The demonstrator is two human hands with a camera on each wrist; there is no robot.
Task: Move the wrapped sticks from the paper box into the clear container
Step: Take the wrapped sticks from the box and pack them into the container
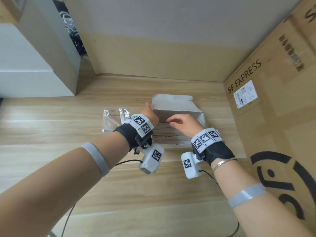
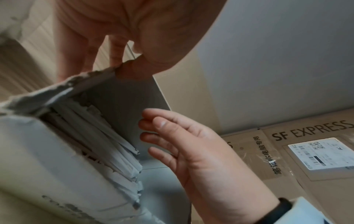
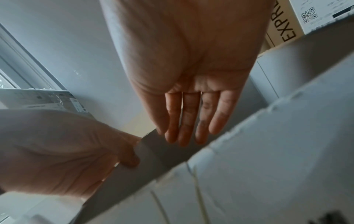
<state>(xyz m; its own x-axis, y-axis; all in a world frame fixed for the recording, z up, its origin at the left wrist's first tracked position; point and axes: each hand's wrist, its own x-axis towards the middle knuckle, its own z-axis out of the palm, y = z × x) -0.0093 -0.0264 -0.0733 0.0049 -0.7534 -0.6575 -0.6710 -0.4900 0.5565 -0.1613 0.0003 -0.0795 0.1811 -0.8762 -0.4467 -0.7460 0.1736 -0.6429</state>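
Observation:
The white paper box lies open on the wooden table, lid flap raised at the back. White paper-wrapped sticks fill it, lying side by side; they also show in the head view as wrapped sticks. My left hand pinches the flap's left corner, thumb inside and fingers behind, seen close as left hand. My right hand hovers over the box's opening, its fingers straight and holding nothing. The clear container stands just left of the box, partly hidden by my left wrist.
A large SF EXPRESS cardboard carton walls off the right side. A white block stands at the back left, and a beige and white wall closes the back. Bare wooden table lies towards me, crossed by thin black cables.

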